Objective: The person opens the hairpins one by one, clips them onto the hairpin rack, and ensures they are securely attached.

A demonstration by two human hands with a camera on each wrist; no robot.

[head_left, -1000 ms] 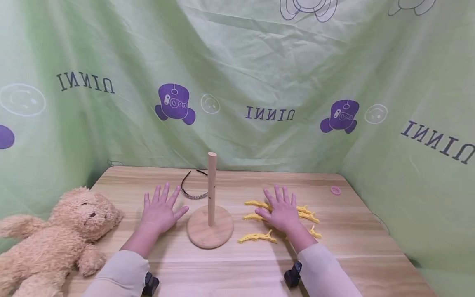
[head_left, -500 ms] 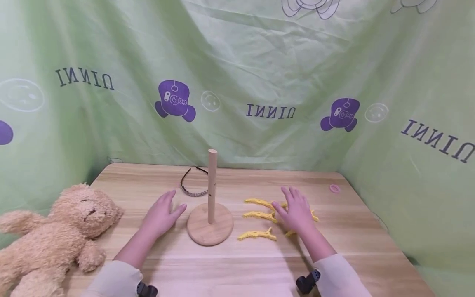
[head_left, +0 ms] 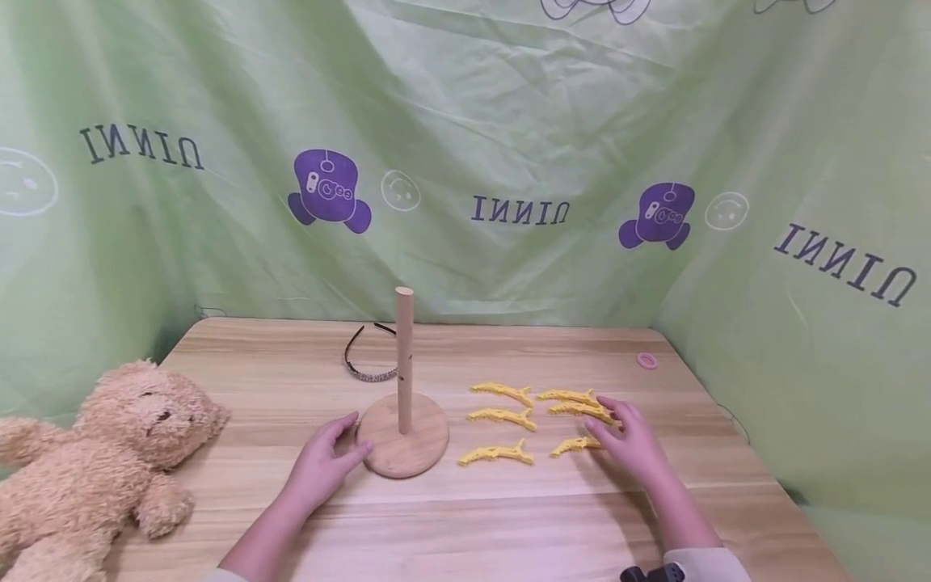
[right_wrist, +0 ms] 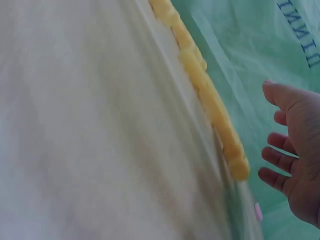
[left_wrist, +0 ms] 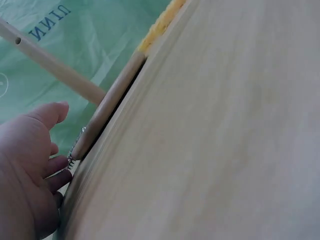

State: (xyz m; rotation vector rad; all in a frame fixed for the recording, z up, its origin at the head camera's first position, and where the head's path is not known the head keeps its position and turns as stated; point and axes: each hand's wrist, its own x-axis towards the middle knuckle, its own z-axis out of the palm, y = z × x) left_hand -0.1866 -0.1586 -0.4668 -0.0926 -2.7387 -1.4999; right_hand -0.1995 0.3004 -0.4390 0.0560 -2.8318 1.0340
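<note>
A wooden stand [head_left: 404,364] with an upright rod on a round base [head_left: 393,454] stands mid-table. My left hand [head_left: 320,465] is at the base's left edge, its thumb and fingers spread apart around that side. In the left wrist view the left hand [left_wrist: 30,165] holds nothing, and contact with the base is unclear. Several yellow alligator hair clips [head_left: 498,415] lie in two columns to the right of the stand. Over the right column is my right hand [head_left: 636,440], its loosely bent fingers partly covering the clip ends. No clip sits between the fingers of the right hand [right_wrist: 300,145] in the right wrist view.
A black headband [head_left: 371,376] with a beaded band lies behind the stand. On the left is a tan teddy bear [head_left: 109,461]. A pink ring [head_left: 646,360] lies at the far right of the wooden table [head_left: 509,525]. A green curtain [head_left: 451,267] surrounds the table.
My left hand has moved from beside the stand to its base's left edge. The right hand has shifted right, uncovering more hair clips. Both hands went from spread fingers to loosely bent ones.
</note>
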